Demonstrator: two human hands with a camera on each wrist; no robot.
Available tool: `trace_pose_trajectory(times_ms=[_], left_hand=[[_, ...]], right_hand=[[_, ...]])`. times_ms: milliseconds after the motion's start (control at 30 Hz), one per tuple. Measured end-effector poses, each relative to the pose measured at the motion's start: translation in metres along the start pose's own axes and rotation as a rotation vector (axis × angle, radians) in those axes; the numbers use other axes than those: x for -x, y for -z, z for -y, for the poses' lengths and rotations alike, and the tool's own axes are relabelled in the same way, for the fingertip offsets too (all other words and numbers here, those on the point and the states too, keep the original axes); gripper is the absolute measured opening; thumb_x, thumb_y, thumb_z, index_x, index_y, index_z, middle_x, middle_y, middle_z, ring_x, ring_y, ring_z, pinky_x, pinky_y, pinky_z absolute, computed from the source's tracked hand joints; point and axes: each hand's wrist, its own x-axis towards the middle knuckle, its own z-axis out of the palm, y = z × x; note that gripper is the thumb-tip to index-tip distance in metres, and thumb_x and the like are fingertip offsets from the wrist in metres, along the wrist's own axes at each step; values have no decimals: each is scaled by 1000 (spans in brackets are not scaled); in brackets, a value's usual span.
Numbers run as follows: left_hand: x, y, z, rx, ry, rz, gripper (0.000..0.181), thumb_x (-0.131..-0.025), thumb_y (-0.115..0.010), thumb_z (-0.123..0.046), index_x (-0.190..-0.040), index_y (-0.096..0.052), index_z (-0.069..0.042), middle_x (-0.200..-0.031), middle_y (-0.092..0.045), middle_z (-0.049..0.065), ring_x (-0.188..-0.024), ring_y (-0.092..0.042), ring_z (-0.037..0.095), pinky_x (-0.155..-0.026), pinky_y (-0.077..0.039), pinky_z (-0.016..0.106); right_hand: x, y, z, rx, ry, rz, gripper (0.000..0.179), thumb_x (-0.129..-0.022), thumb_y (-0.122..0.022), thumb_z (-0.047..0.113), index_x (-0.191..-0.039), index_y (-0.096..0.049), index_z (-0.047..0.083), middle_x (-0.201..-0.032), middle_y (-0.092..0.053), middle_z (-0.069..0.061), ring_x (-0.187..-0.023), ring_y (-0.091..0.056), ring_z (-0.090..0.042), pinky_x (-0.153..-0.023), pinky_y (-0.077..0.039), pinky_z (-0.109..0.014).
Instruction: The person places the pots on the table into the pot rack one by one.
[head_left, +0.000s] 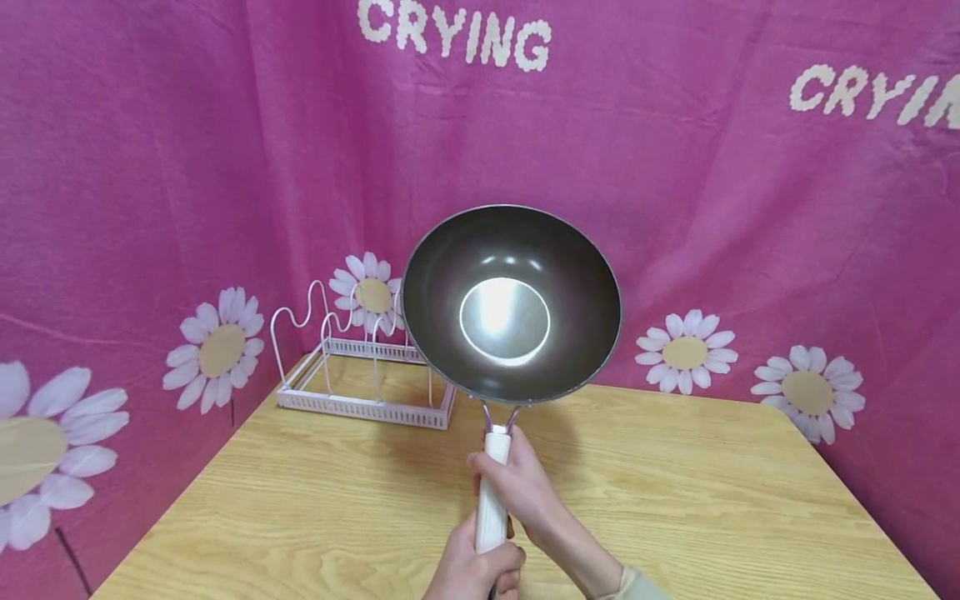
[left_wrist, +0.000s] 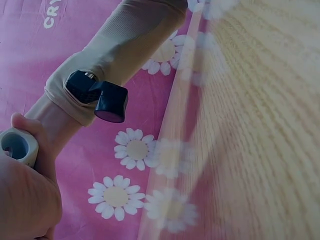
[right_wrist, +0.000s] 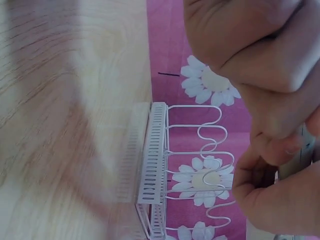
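White handle (head_left: 491, 521) gripped, pan (head_left: 510, 304) raised

At the bottom centre of the frame, the left hand (head_left: 478, 562) wraps its fingers round the handle's lower end, thumb laid across. Just above, the right hand (head_left: 527, 483) grips the same handle close to the pan, its thumb over the top; a pale sleeve (head_left: 637, 586) shows behind it. Neither hand is spread; both hold.

A forked neck (head_left: 514, 414) with 2 prongs joins handle to pan. The pan fills the middle of the frame, tilted, its dark inside towards the head camera, apparently off the table (head_left: 675, 517), where a shadow falls.

It should handle as a stiff, fairly weighty thing, front-heavy, the far rim tending to dip. Its glossy inside looks slippery, so the handle is the place to take hold: 1 hand near the neck for the load, 1 lower for steering.

Left of centre, farther back, stands a wire rack (head_left: 367, 410), partly covered by the pan. Behind hangs pink cloth (head_left: 712, 183) with daisies (head_left: 685, 352).
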Motion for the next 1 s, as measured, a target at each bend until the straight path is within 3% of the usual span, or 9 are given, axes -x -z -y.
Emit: trace_pose_trajectory(times_ms=[300,600,1000], left_hand=[[1,0,-5,-68,-26,-25,28,-76,-56,1,-102,-44,-2,-59,-42,-2,-44,-39,5,-41,-34,16],[1,3,-7,-119,-44,-35,28,-79,-57,0,-103,-44,-2,-58,-44,-2,-41,-41,5,-40,-36,17],[1,10,-16,-170,-66,-28,29,-82,-59,-3,-106,-41,-3,-58,-44,-2,-39,-43,6,-40,-39,21]], right_hand=[[-2,-3,6,108,43,-44,36,-84,-63,12,-111,-41,0,-86,-50,-6,-69,-51,-16,-61,-45,-27],[-3,-4,9,205,56,-58,39,-83,-66,15,-110,-42,0,-86,-45,-5,-75,-46,-18,-64,-42,-30],[-10,-9,20,212,105,-30,39,-82,-63,12,-112,-43,0,-86,-46,-6,-70,-47,-16,-61,-43,-29]])
